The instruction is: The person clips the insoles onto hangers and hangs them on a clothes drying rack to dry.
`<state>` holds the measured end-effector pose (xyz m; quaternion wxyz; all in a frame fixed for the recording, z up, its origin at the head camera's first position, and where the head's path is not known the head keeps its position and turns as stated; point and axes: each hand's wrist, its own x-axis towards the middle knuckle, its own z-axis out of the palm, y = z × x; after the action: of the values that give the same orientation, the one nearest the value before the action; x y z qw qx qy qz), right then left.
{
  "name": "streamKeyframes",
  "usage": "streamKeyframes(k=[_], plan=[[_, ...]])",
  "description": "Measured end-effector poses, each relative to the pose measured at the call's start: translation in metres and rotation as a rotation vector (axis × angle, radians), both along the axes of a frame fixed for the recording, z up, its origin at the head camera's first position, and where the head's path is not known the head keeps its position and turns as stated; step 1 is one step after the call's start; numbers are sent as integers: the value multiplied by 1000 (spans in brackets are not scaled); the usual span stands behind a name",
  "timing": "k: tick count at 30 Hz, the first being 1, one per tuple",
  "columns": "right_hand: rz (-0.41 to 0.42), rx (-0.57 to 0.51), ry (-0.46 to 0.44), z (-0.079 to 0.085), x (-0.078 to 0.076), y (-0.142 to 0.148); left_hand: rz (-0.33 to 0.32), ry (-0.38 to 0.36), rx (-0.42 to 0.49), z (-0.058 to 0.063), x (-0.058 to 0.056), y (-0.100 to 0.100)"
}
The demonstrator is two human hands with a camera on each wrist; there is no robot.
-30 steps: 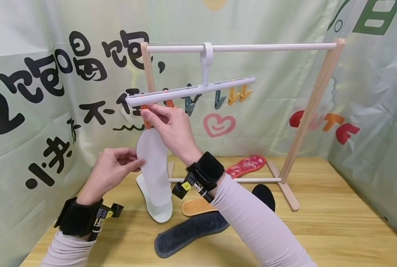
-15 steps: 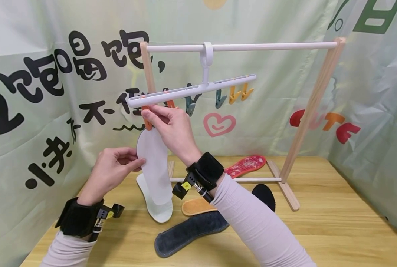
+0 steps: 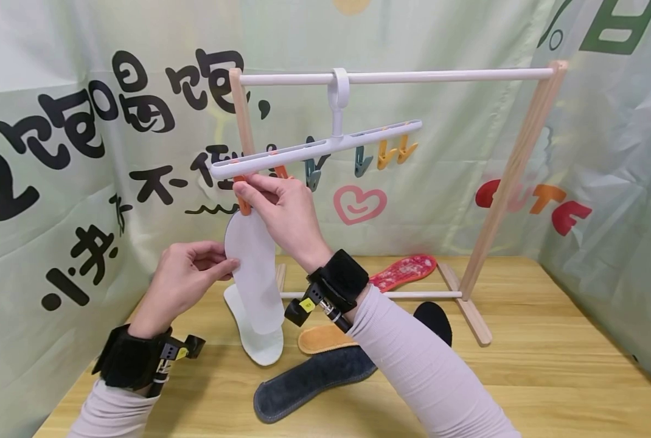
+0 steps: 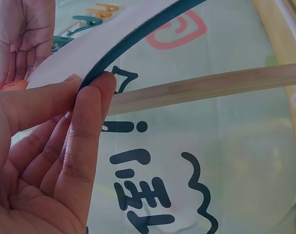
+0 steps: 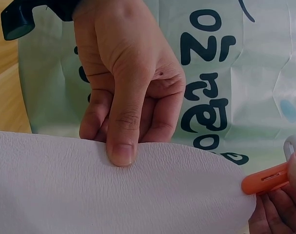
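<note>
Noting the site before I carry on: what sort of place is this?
Probably a staged indoor tabletop set: printed cloth hangs behind and on both sides of a wood-grain table, and a wood-framed rack stands on the tabletop.

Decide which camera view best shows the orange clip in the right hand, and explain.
The right wrist view: the orange clip appears largest there, its end at the held white insole, though the right hand hides its rear. The head view shows it smaller, partly covered; the left wrist view shows only a small orange piece.
</note>
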<state>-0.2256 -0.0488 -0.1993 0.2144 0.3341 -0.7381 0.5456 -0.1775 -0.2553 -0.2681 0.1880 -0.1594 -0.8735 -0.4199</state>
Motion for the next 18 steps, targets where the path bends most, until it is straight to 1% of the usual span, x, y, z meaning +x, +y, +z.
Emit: streamKeyframes(k=[8, 18], plan=[[-6, 11, -2, 0, 0, 1, 5, -2, 5, -1, 0, 1], [-4, 9, 18, 0, -2, 2, 2, 9, 17, -2, -2, 2]])
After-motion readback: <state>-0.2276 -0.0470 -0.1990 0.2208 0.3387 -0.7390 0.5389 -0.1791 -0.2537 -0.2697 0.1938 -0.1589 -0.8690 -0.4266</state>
